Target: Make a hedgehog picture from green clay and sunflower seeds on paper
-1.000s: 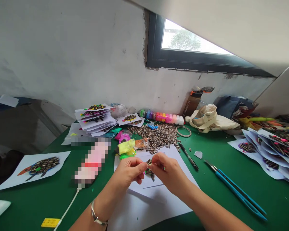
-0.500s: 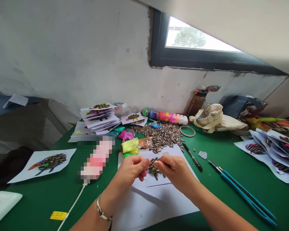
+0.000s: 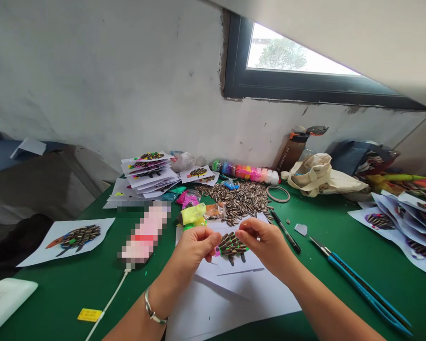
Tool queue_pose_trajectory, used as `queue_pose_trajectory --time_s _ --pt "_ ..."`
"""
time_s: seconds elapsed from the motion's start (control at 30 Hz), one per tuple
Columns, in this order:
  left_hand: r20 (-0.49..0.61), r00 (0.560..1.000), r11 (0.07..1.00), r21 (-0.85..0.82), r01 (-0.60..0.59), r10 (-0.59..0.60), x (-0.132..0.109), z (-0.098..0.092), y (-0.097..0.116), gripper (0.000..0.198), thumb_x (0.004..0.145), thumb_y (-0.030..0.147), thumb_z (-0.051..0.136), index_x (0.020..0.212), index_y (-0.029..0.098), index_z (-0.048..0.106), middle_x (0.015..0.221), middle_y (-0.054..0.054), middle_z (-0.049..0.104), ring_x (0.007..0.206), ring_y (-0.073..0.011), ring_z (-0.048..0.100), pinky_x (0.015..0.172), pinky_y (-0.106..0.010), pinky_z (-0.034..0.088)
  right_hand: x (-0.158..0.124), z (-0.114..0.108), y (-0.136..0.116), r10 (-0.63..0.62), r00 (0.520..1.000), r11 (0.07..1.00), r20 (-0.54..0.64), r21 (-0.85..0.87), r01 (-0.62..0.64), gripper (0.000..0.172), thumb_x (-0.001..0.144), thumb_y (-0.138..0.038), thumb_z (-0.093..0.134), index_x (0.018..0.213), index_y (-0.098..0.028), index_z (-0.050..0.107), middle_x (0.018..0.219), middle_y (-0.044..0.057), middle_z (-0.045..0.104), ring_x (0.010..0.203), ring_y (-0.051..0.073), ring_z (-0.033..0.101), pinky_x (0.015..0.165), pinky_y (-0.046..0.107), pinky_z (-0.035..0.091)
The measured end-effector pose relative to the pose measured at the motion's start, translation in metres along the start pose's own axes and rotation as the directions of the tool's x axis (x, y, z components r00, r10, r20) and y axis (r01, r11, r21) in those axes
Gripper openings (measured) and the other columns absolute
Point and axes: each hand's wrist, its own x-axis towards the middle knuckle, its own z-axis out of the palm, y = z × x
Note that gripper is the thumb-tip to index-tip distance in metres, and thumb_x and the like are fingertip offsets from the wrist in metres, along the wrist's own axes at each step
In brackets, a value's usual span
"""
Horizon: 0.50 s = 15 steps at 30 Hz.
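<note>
My left hand (image 3: 198, 245) is closed in a pinch at the left side of a seed picture; whatever its fingertips hold is too small to make out. My right hand (image 3: 261, 242) has thumb and forefinger pressed together above the picture's right side, their contents also unclear. Between the hands, the seed picture (image 3: 230, 244) shows rows of striped sunflower seeds set in green clay, with pink at its left end and dark leg shapes below. It is on a white sheet (image 3: 208, 274), over more paper.
Behind the hands are clay packets (image 3: 193, 214) and loose sunflower seeds (image 3: 246, 199). A black pen (image 3: 287, 232) and blue tweezers (image 3: 365, 289) lie to the right. Paper stacks (image 3: 151, 177) stand at back left, and more papers (image 3: 397, 227) at right. A bird picture (image 3: 80, 239) lies left.
My right hand has moved a little to the right, away from my left, and more of the seed picture shows. My left hand stays pinched in nearly the same place.
</note>
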Motion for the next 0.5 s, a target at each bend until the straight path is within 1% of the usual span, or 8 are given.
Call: queue_pose_trajectory --time_s 0.07,0.17,0.2,0.27,0.33,0.4,0.43,0.5 --pt "-0.012 1.0 1.0 -0.016 0.011 -0.011 0.0002 0.001 0.0008 0.036 0.069 0.049 0.077 0.067 0.016 0.062 0.052 0.004 0.056 0.048 -0.0087 0.05 0.05 -0.022 0.04 -0.0005 0.0027 0.0007 0.009 0.999 0.996 0.041 0.092 -0.013 0.016 0.086 -0.032 0.054 0.089 -0.019 0.063 0.069 0.0 0.063 0.06 0.013 0.059 0.054 0.022 0.046" --pt "-0.029 0.997 0.997 -0.051 0.064 -0.065 0.0006 0.0032 0.0026 0.042 0.065 0.053 0.078 0.08 0.015 0.066 0.059 0.001 0.062 0.053 -0.0113 0.056 0.056 -0.025 0.047 -0.0003 0.0065 0.0061 0.01 0.998 0.979 0.067 0.203 -0.023 0.03 0.092 -0.037 0.046 0.11 -0.019 0.062 0.09 0.006 0.07 0.074 0.016 0.068 0.067 0.028 0.054" --pt "-0.035 0.995 0.995 -0.059 0.086 -0.088 0.0007 0.0037 0.0031 0.047 0.063 0.055 0.078 0.083 0.015 0.067 0.061 0.0 0.064 0.054 -0.0121 0.058 0.058 -0.026 0.048 0.0 0.0068 0.0078 0.02 0.998 0.975 0.052 0.221 -0.031 0.032 0.093 -0.04 0.046 0.109 -0.019 0.063 0.092 0.007 0.071 0.074 0.017 0.069 0.067 0.029 0.054" --pt "-0.038 0.993 0.992 -0.056 0.112 -0.114 0.0008 0.0039 0.0036 0.051 0.06 0.059 0.078 0.082 0.014 0.067 0.062 -0.001 0.065 0.053 -0.0129 0.059 0.058 -0.028 0.049 0.0008 0.0053 0.0092 0.057 0.998 0.978 0.007 0.2 -0.057 0.032 0.092 -0.043 0.047 0.095 -0.018 0.066 0.079 0.005 0.071 0.061 0.015 0.066 0.058 0.026 0.052" --pt "-0.032 0.994 0.995 -0.033 0.099 -0.1 0.0009 0.0031 0.0032 0.049 0.061 0.061 0.077 0.073 0.014 0.066 0.056 0.0 0.063 0.049 -0.0116 0.056 0.053 -0.025 0.046 0.0014 0.0021 0.0075 0.059 0.997 0.994 -0.054 0.096 -0.053 0.032 0.089 -0.043 0.051 0.073 -0.019 0.065 0.057 0.0 0.061 0.047 0.012 0.055 0.047 0.022 0.044" --pt "-0.029 0.997 0.998 -0.004 0.065 -0.065 0.001 0.002 0.0021 0.048 0.065 0.062 0.074 0.064 0.015 0.062 0.05 0.002 0.058 0.044 -0.0094 0.05 0.047 -0.023 0.041 0.0015 -0.0007 0.0044 0.014 0.995 1.0 -0.103 -0.008 -0.014 0.036 0.086 -0.041 0.055 0.059 -0.019 0.059 0.047 -0.002 0.051 0.045 0.01 0.047 0.043 0.021 0.038" --pt "-0.031 0.998 0.999 0.004 0.052 -0.052 0.001 0.0016 0.0014 0.048 0.066 0.062 0.073 0.061 0.016 0.06 0.048 0.002 0.057 0.042 -0.0087 0.048 0.045 -0.022 0.039 0.0015 -0.0013 0.0032 -0.006 0.994 1.0 -0.112 -0.023 0.004 0.034 0.085 -0.04 0.057 0.059 -0.019 0.059 0.048 -0.002 0.052 0.046 0.01 0.048 0.044 0.021 0.038" --pt "-0.034 0.998 0.999 -0.005 0.046 -0.046 0.0008 0.0015 0.0004 0.045 0.067 0.059 0.074 0.062 0.015 0.061 0.05 0.002 0.059 0.044 -0.009 0.051 0.048 -0.022 0.042 0.0013 -0.0004 0.0027 -0.015 0.995 0.999 -0.096 0.04 0.019 0.025 0.083 -0.039 0.059 0.071 -0.019 0.065 0.059 0.0 0.061 0.053 0.012 0.054 0.048 0.022 0.042"
